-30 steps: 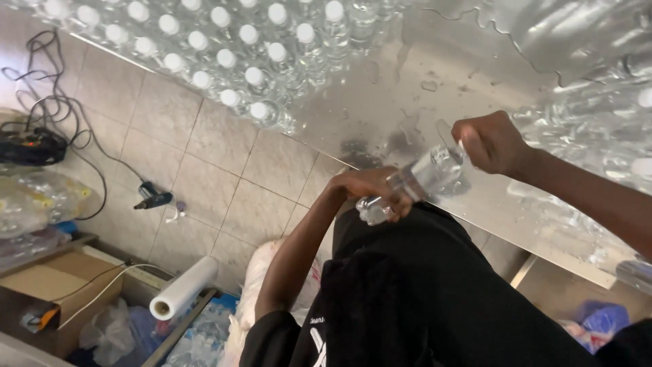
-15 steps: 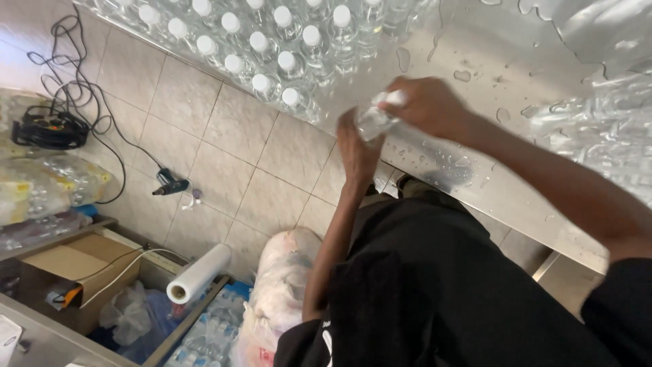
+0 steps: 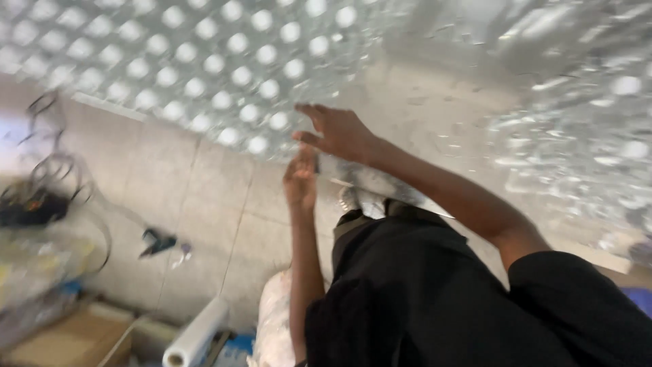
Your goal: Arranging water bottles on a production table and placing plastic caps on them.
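blurred view down onto a steel surface crowded with clear plastic bottles, their round white caps in tight rows. the right hand is spread flat, fingers open, at the edge of the rows, gripping nothing. the left hand is raised just below it at the surface edge; whether it grips anything cannot be told. on the tiled floor lie a film roll and a cardboard box.

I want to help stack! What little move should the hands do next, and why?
Probably the right hand should draw back from the packed rows of clear plastic bottles with white caps, since its fingers are spread open and seem to hold nothing. The left hand hovers just below, at the shiny metal table's edge. The picture is blurry, so this is a guess.
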